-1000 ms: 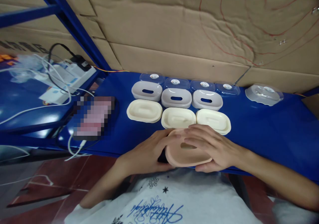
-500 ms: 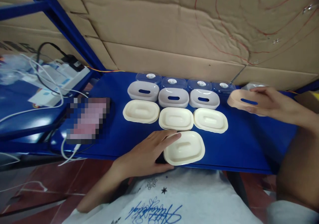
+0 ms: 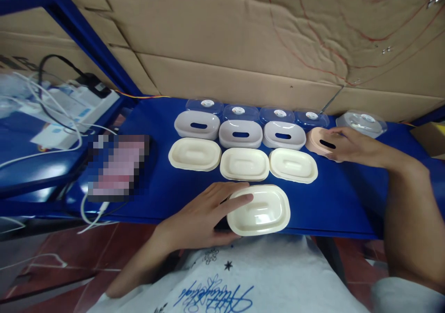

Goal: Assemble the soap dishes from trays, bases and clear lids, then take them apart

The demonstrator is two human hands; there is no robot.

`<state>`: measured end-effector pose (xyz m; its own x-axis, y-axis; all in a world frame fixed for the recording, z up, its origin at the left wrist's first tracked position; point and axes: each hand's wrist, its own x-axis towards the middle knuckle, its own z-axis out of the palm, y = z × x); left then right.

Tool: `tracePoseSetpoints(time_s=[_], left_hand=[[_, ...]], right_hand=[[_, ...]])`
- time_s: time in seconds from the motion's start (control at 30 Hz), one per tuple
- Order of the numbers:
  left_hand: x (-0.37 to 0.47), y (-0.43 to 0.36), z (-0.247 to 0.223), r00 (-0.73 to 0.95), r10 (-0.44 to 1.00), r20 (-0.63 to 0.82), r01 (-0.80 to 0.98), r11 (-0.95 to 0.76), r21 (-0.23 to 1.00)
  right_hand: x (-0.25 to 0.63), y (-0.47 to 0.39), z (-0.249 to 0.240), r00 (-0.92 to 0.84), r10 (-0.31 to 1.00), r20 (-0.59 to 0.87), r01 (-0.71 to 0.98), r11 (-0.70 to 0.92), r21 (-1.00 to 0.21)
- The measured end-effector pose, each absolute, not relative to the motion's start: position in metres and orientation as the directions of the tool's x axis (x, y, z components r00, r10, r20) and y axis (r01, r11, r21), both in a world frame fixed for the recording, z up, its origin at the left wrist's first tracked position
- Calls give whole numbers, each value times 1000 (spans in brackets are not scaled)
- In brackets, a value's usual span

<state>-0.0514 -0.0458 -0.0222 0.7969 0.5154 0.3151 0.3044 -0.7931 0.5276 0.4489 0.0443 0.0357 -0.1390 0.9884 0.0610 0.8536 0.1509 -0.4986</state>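
Near the front edge of the blue table, my left hand (image 3: 208, 215) grips the left side of a cream oval tray (image 3: 259, 211), thumb over its rim. My right hand (image 3: 351, 146) is closed around a peach oval soap dish body (image 3: 314, 141) with a slot in its base, at the right end of a row. That row has three pale lilac slotted soap dish bodies (image 3: 240, 134). Before them lie three more cream trays (image 3: 244, 164). Clear lids with round stickers (image 3: 240, 113) line the back, and another clear lid (image 3: 361, 122) sits behind my right hand.
At the left lies a blurred-out pink device (image 3: 121, 164) with a white cable (image 3: 100, 211). Power strips and chargers (image 3: 76, 109) crowd a surface farther left. A cardboard wall (image 3: 222, 39) stands behind the blue table (image 3: 333, 201); a yellow box (image 3: 431, 139) is at right.
My right hand has moved left with the peach dish body, bringing it beside the lilac row. The clear lid behind it shows more fully. My left hand keeps hold of the cream tray.
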Motion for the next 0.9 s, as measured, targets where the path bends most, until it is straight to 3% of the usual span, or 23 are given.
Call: tracePoseSetpoints(time_s=[0.1,0.2,0.3,0.4,0.57,0.7,0.9], left_hand=[[-52,-46,-23,780,500,377,277,-815,508],[-53,-46,-23,766,502,401,277,-821,499],[-54,-46,-24,766,507,396,285,-819,498],[-54,-47,-25,768,517,379,306,-815,492],[-54,-45,-25,775,523,355,324,-811,487],[-53,-45,-23,793,506,339,314,-817,483],[-52,-43,-25,802,488,344,287,-820,495]], right_hand=[[443,46,35,-204,977,-54,903,167,-395],[427,43,39,-269,951,151,941,293,-171],[394,30,44,-320,857,403,921,381,-79],[351,7,44,-483,728,486,809,583,-70],[290,-30,21,-805,434,404,433,896,-98],[269,-40,-7,-865,308,395,313,948,-55],[262,-47,-13,-885,322,338,290,947,-140]])
